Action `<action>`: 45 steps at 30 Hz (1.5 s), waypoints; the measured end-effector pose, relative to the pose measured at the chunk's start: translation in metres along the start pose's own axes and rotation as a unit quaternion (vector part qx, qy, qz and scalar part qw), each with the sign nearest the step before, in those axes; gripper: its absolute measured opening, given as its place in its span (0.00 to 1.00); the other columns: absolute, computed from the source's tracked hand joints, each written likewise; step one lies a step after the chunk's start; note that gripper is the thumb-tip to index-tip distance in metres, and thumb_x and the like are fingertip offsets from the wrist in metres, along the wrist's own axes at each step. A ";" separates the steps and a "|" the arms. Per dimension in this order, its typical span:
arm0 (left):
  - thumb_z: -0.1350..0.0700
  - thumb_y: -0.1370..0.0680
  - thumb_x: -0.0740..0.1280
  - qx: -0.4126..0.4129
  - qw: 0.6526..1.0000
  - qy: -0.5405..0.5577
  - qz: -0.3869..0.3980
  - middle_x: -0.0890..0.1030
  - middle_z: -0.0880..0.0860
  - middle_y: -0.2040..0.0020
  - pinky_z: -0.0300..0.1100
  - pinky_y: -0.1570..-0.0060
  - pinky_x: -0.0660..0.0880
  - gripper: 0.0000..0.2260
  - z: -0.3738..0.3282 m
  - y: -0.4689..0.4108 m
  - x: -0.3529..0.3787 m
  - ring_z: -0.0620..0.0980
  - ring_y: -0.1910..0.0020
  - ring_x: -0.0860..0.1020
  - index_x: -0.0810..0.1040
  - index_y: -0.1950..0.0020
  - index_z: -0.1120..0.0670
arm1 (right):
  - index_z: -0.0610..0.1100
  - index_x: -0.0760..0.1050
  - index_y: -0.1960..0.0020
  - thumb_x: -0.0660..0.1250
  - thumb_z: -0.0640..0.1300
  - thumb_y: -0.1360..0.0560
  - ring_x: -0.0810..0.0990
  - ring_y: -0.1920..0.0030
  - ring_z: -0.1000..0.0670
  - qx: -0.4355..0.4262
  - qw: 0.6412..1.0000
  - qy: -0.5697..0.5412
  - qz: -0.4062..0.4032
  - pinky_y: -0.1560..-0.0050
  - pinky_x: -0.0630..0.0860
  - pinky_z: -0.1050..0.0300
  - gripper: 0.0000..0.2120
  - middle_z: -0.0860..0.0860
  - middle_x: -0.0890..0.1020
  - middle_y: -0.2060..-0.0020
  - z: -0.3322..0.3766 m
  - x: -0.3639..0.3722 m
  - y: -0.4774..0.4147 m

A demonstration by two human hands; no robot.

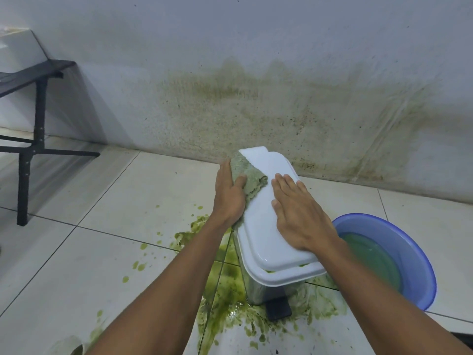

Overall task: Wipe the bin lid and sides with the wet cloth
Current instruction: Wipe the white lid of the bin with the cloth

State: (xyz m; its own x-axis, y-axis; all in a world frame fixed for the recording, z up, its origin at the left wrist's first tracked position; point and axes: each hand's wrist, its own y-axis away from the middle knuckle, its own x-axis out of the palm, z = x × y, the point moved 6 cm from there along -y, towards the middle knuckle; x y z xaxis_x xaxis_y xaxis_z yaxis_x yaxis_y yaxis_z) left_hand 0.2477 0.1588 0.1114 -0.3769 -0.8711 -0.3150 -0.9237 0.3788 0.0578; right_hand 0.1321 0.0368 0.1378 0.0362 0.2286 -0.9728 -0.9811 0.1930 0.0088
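A small pedal bin with a metal body (252,285) and a white plastic lid (266,226) stands on the tiled floor by the wall. My left hand (229,194) grips a greenish wet cloth (247,175) and presses it against the lid's left edge and far corner. My right hand (298,213) lies flat on top of the lid, fingers spread, holding nothing. Green residue shows under the lid's front rim. The black pedal (279,307) sticks out at the bin's foot.
Green slime (225,285) is spattered over the floor tiles around the bin. A blue basin (399,254) of cloudy water sits just right of the bin. The wall (256,111) behind is stained green. A black folding table (35,103) stands at the left.
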 end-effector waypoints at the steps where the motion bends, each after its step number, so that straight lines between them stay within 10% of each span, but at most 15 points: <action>1: 0.46 0.17 0.55 0.002 1.000 0.006 0.001 0.53 0.46 0.17 0.53 0.20 0.52 0.30 0.004 0.017 0.003 0.45 0.19 0.52 0.50 0.16 0.48 | 0.42 0.45 0.18 0.45 0.49 0.14 0.42 0.19 0.53 0.002 1.000 -0.001 -0.001 0.20 0.37 0.54 0.27 0.50 0.45 0.18 0.000 -0.001 0.000; 5: 0.51 0.14 0.55 0.004 1.000 -0.021 0.021 0.46 0.45 0.16 0.50 0.19 0.46 0.29 0.006 0.033 0.011 0.43 0.18 0.45 0.44 0.16 0.48 | 0.43 0.45 0.18 0.45 0.49 0.14 0.42 0.19 0.53 0.018 1.000 -0.004 -0.002 0.21 0.36 0.53 0.27 0.51 0.45 0.18 0.002 -0.002 0.003; 12: 0.53 0.18 0.57 -0.001 0.997 -0.035 0.075 0.63 0.51 0.20 0.50 0.26 0.61 0.28 -0.027 -0.034 0.018 0.53 0.22 0.61 0.56 0.17 0.50 | 0.43 0.44 0.18 0.44 0.48 0.15 0.41 0.19 0.50 0.067 0.998 0.009 -0.009 0.20 0.39 0.48 0.27 0.50 0.45 0.18 0.000 0.000 0.001; 20: 0.51 0.14 0.56 0.022 0.998 -0.031 0.052 0.50 0.41 0.17 0.48 0.19 0.48 0.29 -0.001 0.086 0.018 0.41 0.18 0.47 0.47 0.16 0.45 | 0.50 0.46 0.18 0.43 0.50 0.15 0.39 0.19 0.47 0.136 0.990 -0.022 -0.013 0.21 0.45 0.40 0.25 0.52 0.45 0.18 -0.003 0.001 0.003; 28: 0.51 0.15 0.56 -0.005 0.994 -0.060 0.090 0.53 0.49 0.16 0.53 0.20 0.51 0.29 -0.021 -0.012 0.021 0.50 0.18 0.52 0.48 0.16 0.49 | 0.51 0.50 0.18 0.46 0.55 0.15 0.37 0.20 0.51 0.048 0.997 -0.051 0.021 0.20 0.49 0.46 0.26 0.56 0.42 0.19 -0.017 -0.004 0.013; 37: 0.46 0.14 0.55 0.036 0.997 -0.050 0.053 0.48 0.39 0.17 0.45 0.20 0.46 0.28 -0.002 0.106 0.015 0.39 0.19 0.46 0.46 0.16 0.43 | 0.54 0.48 0.18 0.45 0.50 0.14 0.38 0.19 0.51 0.046 0.997 -0.066 0.003 0.20 0.49 0.45 0.25 0.54 0.44 0.18 -0.017 -0.001 0.010; 45: 0.52 0.19 0.58 0.007 0.993 -0.052 0.107 0.72 0.49 0.26 0.54 0.28 0.67 0.25 -0.029 -0.043 0.020 0.53 0.28 0.71 0.64 0.21 0.44 | 0.54 0.47 0.18 0.46 0.53 0.15 0.34 0.20 0.52 0.035 0.996 -0.075 0.014 0.20 0.39 0.46 0.26 0.55 0.41 0.19 -0.021 0.008 0.004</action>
State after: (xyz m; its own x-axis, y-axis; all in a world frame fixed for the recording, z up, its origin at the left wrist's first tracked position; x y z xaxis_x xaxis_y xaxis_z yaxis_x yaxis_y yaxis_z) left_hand 0.2776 0.1156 0.1301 -0.5546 -0.7331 -0.3937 -0.8220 0.5563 0.1219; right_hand 0.1241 0.0194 0.1256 0.0431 0.3740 -0.9264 -0.9668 0.2494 0.0557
